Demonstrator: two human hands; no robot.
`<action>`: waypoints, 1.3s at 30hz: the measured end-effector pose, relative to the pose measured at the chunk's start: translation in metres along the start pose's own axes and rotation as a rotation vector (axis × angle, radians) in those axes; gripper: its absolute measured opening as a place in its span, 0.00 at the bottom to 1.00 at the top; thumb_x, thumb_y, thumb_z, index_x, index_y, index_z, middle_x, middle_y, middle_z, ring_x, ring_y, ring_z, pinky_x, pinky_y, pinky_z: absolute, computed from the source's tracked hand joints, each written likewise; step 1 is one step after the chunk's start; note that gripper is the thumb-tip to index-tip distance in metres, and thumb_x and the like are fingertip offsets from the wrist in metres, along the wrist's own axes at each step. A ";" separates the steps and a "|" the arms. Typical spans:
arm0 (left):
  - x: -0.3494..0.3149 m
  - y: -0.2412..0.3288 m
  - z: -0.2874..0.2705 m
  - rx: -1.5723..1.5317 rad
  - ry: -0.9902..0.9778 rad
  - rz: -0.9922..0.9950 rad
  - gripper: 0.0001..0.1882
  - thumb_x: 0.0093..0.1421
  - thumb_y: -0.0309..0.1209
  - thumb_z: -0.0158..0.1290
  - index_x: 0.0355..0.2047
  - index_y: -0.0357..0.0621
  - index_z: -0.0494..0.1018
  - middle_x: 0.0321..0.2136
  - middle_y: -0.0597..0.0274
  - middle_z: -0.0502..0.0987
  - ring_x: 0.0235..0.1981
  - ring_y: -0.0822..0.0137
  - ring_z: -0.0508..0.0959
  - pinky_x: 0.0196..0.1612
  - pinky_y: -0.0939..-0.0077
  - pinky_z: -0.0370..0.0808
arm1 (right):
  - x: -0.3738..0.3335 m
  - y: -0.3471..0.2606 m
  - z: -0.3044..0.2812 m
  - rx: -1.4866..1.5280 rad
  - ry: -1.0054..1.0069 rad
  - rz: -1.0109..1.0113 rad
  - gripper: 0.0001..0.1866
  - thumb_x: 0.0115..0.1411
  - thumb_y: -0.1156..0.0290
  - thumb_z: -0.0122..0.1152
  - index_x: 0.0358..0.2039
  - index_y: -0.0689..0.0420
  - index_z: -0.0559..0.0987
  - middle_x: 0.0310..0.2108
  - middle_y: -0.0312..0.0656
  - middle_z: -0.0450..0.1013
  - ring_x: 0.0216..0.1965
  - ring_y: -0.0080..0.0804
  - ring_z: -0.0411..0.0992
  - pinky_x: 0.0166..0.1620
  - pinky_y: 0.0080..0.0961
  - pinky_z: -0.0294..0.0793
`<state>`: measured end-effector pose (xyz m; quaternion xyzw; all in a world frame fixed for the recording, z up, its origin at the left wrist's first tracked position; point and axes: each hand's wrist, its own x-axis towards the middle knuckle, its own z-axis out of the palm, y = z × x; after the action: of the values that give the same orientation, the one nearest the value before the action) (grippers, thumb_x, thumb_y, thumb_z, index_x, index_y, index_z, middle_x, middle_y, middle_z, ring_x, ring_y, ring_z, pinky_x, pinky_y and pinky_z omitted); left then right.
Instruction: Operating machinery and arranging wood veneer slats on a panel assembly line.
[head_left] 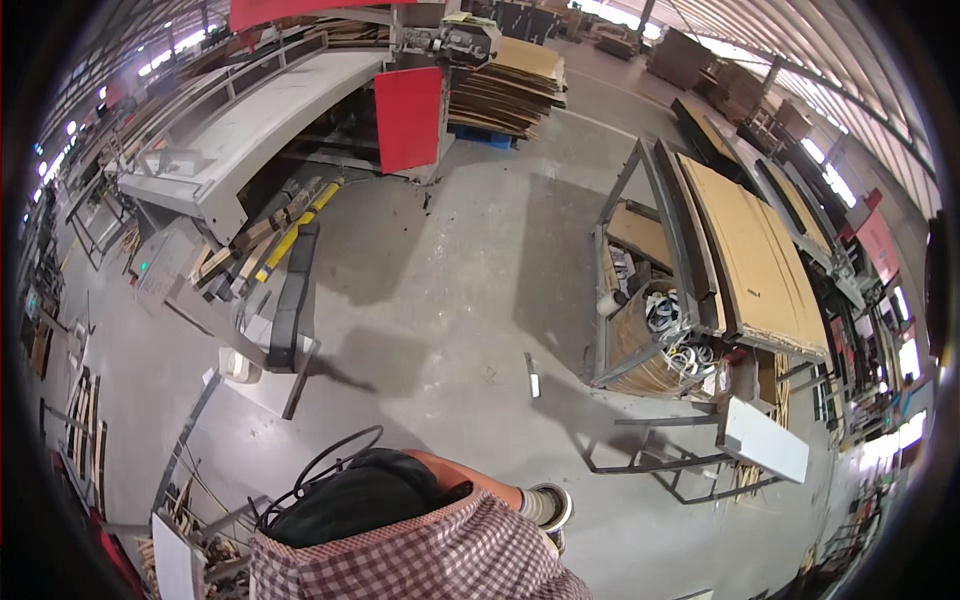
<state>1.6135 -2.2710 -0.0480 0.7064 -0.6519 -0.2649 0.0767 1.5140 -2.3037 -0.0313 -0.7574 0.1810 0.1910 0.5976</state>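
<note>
Neither of my hands can be made out. A checked garment [420, 550] on my body fills the lower middle, with dark cloth [355, 505] and a thin black looped cable [325, 460] just beyond it. To the right of the dark cloth, a short stretch of bare skin [465, 475] shows. At its right end lies a round, banded object [545, 505] in tan, grey and white, whose kind I cannot make out. No fingers are visible around it.
A metal rack [625, 200] with brown boards [750, 260] stands on the right, beside a bin of straps [680, 350]. A low metal frame with a white top [765, 440] is nearer. At upper left are a long grey machine [270, 100], a red panel [408, 118] and stacked sheets [510, 90].
</note>
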 end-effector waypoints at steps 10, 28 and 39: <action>0.078 -0.031 0.019 -0.072 0.087 -0.508 0.13 0.54 0.37 0.49 0.33 0.50 0.81 0.38 0.61 0.80 0.40 0.60 0.79 0.39 0.64 0.76 | 0.037 -0.020 -0.131 -0.911 -0.431 -0.340 0.17 0.60 0.64 0.55 0.47 0.59 0.69 0.35 0.51 0.75 0.33 0.39 0.75 0.35 0.33 0.74; -0.185 -0.186 -0.118 -1.592 0.925 -0.054 0.28 0.63 0.37 0.51 0.60 0.39 0.59 0.49 0.56 0.73 0.50 0.66 0.72 0.57 0.71 0.65 | 0.188 -0.267 -0.064 0.358 -0.804 0.084 0.30 0.52 0.65 0.62 0.54 0.64 0.68 0.24 0.39 0.69 0.21 0.21 0.66 0.25 0.18 0.64; -0.326 -0.426 -0.238 -2.034 1.705 -0.139 0.22 0.62 0.40 0.50 0.53 0.44 0.66 0.40 0.60 0.75 0.42 0.65 0.75 0.46 0.68 0.73 | 0.427 -0.431 0.106 0.473 -0.738 -0.034 0.21 0.63 0.72 0.50 0.57 0.62 0.66 0.42 0.44 0.72 0.40 0.31 0.73 0.45 0.32 0.75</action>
<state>2.0985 -1.9553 0.0495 0.3103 0.1244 -0.1118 0.9358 2.0906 -2.1254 0.0904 -0.4837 -0.0185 0.3924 0.7821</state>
